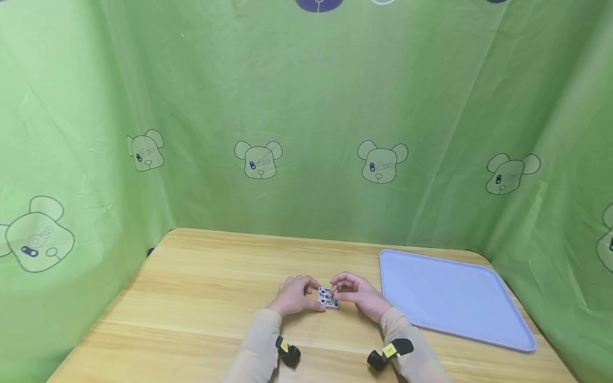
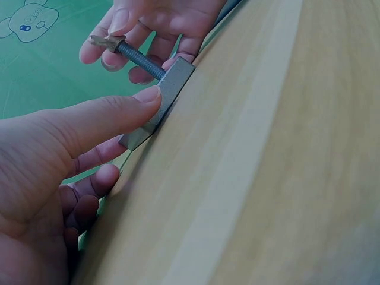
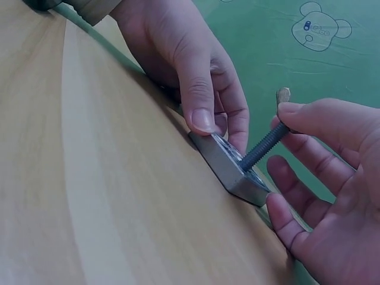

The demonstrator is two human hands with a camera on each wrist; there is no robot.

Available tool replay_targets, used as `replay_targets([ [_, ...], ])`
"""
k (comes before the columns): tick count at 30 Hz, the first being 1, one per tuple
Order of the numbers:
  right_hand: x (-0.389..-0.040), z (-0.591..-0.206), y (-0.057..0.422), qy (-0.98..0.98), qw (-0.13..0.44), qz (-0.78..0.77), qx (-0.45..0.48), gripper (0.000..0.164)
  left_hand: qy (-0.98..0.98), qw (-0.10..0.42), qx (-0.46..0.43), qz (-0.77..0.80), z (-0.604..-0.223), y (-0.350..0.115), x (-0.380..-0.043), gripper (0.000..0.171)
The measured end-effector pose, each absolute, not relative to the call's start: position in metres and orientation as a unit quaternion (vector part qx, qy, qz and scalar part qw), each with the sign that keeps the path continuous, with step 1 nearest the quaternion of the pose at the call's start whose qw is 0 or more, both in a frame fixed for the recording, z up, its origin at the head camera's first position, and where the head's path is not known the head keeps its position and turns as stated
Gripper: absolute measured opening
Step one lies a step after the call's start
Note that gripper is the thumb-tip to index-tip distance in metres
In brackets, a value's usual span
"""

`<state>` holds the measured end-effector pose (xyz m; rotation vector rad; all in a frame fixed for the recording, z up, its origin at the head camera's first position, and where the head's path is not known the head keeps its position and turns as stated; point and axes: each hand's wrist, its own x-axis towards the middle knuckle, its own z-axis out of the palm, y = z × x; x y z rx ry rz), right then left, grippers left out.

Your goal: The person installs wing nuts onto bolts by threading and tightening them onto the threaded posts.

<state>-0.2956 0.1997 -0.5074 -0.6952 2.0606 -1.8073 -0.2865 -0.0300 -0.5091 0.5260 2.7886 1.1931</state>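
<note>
On the wooden table lies a small square metal block (image 1: pixel 328 305) with round holes in its top. My left hand (image 1: pixel 295 297) holds it by the edges, thumb on the near side and fingers round the far side. A threaded wing bolt (image 3: pixel 264 146) stands in the block at its right part, most of its shank showing above the surface. My right hand (image 1: pixel 362 296) pinches the bolt's winged head (image 3: pixel 283 98) between thumb and forefinger, its other fingers loosely curled beside the block. The bolt's lower end is hidden inside the block.
A pale blue rectangular tray (image 1: pixel 450 298) lies on the right part of the wooden table (image 1: pixel 201 298), close to my right forearm. Green curtains (image 1: pixel 306 106) with bear-head prints hang round the back and sides.
</note>
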Motion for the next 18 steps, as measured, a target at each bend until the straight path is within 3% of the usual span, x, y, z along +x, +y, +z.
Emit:
replay_targets([
  [18, -0.2948, -0.5060, 0.1950, 0.750, 0.140, -0.605, -0.227, 0.042, 0.910, 0.030, 0.170, 0.378, -0.5089, -0.0298, -0.2868, 0.052],
])
